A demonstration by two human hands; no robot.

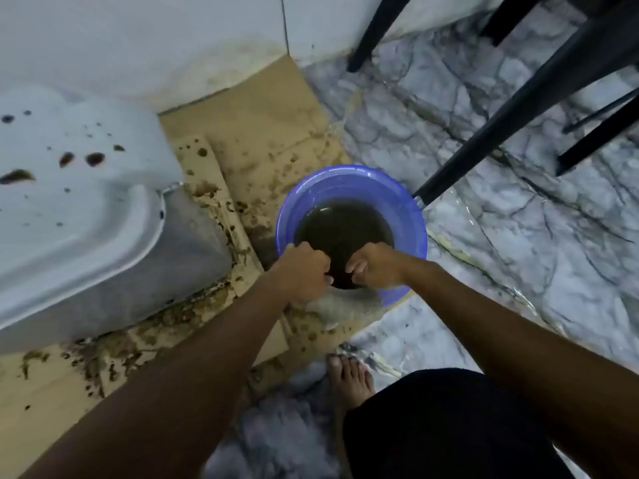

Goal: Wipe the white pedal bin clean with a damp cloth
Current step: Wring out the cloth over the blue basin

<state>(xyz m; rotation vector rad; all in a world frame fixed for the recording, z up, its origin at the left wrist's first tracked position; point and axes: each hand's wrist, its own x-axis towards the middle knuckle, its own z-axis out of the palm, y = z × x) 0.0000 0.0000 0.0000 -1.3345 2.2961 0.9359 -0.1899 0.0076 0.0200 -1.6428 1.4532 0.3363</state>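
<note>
View from above, looking down at two bare arms reaching toward a blue plastic basin [351, 188] that sits on the floor and holds dark, murky water. Both hands are curled into fists over the near edge of the basin, close together but not touching: the left hand [304, 271] and the right hand [375, 266] each grip part of a cloth [340, 305], and a pale, wet-looking fold of it hangs below the hands, in front of the basin's near rim. To the left stands the white pedal bin [86, 188], its lid closed and spattered with dark brown spots and smears. The bin rests on sheets of flattened cardboard [273, 126] that are stained with brown splashes, thickest along the bin's base. The basin sits at the edge of the cardboard beside a grey marbled floor [501, 264]. Black furniture legs [518, 112] cross the upper right. A bare foot [351, 378] shows near the bottom.
</note>
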